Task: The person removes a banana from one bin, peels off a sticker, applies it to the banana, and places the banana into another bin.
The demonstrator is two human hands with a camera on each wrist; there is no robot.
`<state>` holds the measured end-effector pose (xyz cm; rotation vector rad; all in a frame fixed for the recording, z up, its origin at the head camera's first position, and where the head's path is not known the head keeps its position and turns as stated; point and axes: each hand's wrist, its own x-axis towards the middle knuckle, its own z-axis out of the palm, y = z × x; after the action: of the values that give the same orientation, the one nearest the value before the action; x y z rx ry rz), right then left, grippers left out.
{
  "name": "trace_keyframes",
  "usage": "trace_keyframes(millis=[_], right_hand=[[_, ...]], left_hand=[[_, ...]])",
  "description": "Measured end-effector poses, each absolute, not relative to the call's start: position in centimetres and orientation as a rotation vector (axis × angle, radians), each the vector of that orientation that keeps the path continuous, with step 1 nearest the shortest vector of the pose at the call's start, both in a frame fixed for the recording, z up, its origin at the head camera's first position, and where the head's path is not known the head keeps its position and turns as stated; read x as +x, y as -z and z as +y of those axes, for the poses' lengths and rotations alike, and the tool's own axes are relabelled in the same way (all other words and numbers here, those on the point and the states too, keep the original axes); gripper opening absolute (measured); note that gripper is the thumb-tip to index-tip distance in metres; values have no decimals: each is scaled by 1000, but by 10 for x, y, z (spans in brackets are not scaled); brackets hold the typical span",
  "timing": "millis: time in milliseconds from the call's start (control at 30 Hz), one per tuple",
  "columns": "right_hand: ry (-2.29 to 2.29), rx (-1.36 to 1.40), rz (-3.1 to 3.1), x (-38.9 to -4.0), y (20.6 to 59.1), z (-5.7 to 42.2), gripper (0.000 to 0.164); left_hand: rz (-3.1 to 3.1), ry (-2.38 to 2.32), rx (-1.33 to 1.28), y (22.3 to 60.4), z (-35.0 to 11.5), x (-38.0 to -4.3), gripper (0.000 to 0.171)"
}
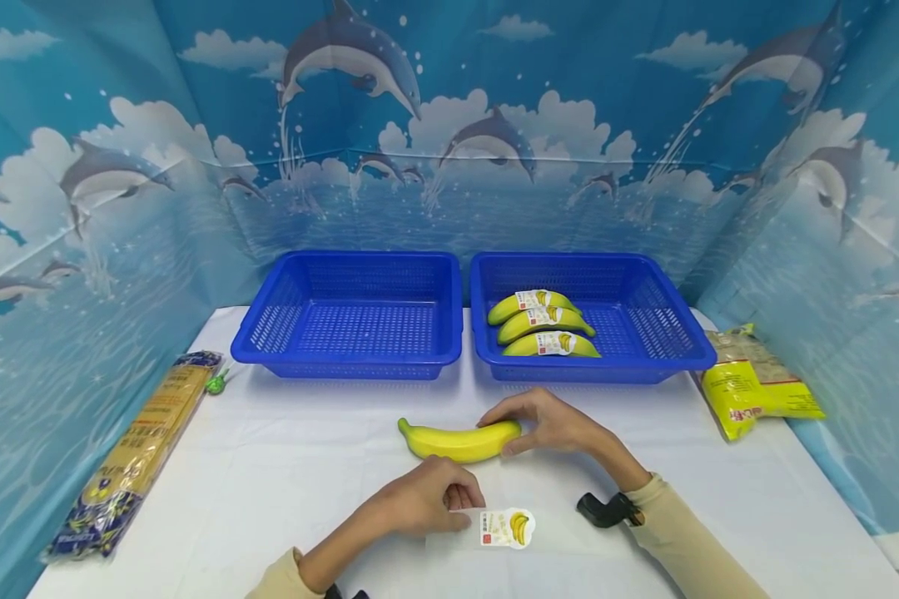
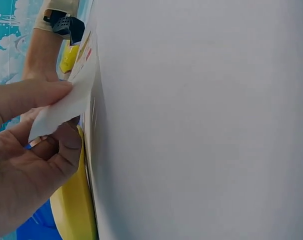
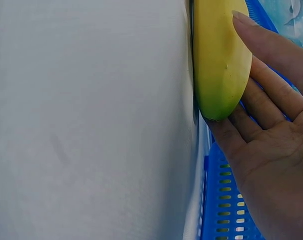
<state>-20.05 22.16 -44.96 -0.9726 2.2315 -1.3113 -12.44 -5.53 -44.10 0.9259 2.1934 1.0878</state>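
Observation:
A yellow banana (image 1: 459, 443) with a green tip lies on the white cloth. My right hand (image 1: 545, 423) grips its right end, thumb on one side and fingers on the other; the right wrist view shows the thumb against the banana (image 3: 222, 60). Nearer the front edge, my left hand (image 1: 429, 497) pinches the left end of a translucent strip that bears a banana-print sticker (image 1: 508, 528). In the left wrist view the pale strip (image 2: 74, 97) bends up between thumb and fingers. No sticker shows on the visible side of the gripped banana.
At the back right, a blue basket (image 1: 595, 372) holds three stickered bananas (image 1: 547, 323). Another blue basket (image 1: 345, 368) stands at its left. A long noodle-like packet (image 1: 131, 457) and a small green item (image 1: 216, 384) lie left; a yellow bag (image 1: 757, 387) lies right.

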Motion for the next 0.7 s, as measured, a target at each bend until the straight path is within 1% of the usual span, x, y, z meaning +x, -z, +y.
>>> trace_keyframes(millis=[133, 233, 300, 500, 700], right_hand=[[1315, -991, 2222, -201, 450, 222, 47], [1319, -1005, 2218, -201, 450, 222, 46], [1324, -998, 2215, -201, 450, 222, 46], [1339, -996, 2194, -202, 451, 222, 47], [1374, -1036, 2140, -204, 450, 224, 48]], left_hand=[[2148, -1150, 899, 443, -57, -127, 11], [2144, -1156, 945, 457, -58, -133, 8], [2130, -1172, 946, 457, -58, -133, 6], [2078, -1215, 867, 434, -56, -126, 6], [2023, -1273, 794, 427, -54, -124, 6]])
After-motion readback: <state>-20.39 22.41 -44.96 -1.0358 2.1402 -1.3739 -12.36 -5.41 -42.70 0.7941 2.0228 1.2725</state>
